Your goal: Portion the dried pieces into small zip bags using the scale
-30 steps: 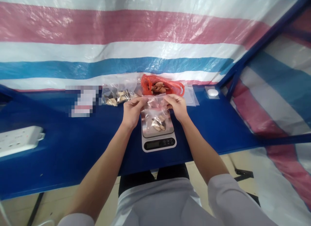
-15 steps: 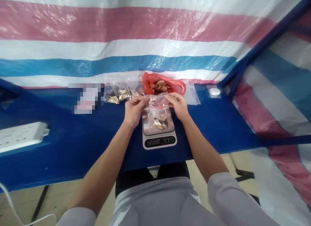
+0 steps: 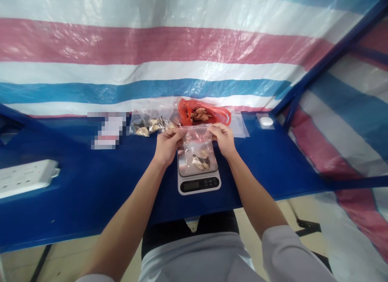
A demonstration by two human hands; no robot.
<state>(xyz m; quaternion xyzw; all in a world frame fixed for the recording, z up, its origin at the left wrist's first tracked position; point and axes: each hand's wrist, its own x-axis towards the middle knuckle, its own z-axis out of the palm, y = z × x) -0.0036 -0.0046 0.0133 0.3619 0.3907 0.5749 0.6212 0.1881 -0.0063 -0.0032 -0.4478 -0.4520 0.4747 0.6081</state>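
Observation:
A clear plastic zip bag [image 3: 198, 146] with several pale and dark dried slices at its bottom is held by its top edge. My left hand [image 3: 167, 143] pinches its upper left corner, and my right hand [image 3: 223, 138] pinches the upper right. The filled part of the bag is over the metal plate of a white kitchen scale [image 3: 199, 185]; whether the plate bears its weight I cannot tell. Just beyond my hands lies a red plastic bag [image 3: 184, 112], open and full of brown dried slices. Left of it are clear bags [image 3: 154, 122] of similar slices.
Flat clear bags [image 3: 241, 126] lie right of the red bag. A small white round object [image 3: 266, 121] rests farther right on the blue table [image 3: 121, 193]. A white power strip [image 3: 27, 177] is at the left. Striped sheeting [image 3: 151, 45] hangs behind.
The camera view has tilted up slightly, so everything sits a bit lower. Both hands keep their pinch on the zip bag, which stays over the scale.

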